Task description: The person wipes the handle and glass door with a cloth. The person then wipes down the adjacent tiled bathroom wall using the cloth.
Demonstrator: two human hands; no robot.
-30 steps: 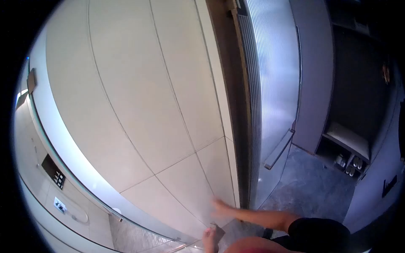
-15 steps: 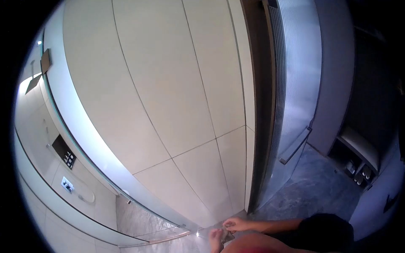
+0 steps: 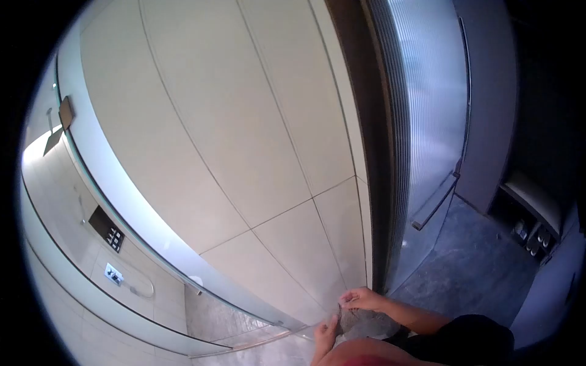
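My left hand (image 3: 326, 330) is low in the view with its fingers closed on one edge of a thin grey-brown cloth (image 3: 350, 321). Just to the right and a little higher, my right hand (image 3: 361, 299) pinches the cloth's upper edge. The cloth hangs between both hands, and its lower part is hidden behind my body. Behind the hands rises a beige tiled wall (image 3: 244, 140).
On the left, a glass panel (image 3: 152, 235) borders a shower area with a niche (image 3: 107, 229), a mixer (image 3: 113, 275) and a shower head (image 3: 54, 141). A ribbed glass door (image 3: 433, 110) with a handle (image 3: 434, 202) stands right. Farther right, a bench (image 3: 532, 203) has shoes beneath.
My right hand was spread near the wall a second ago; it has come to the cloth beside my left hand and closed on it. The camera view has shifted.
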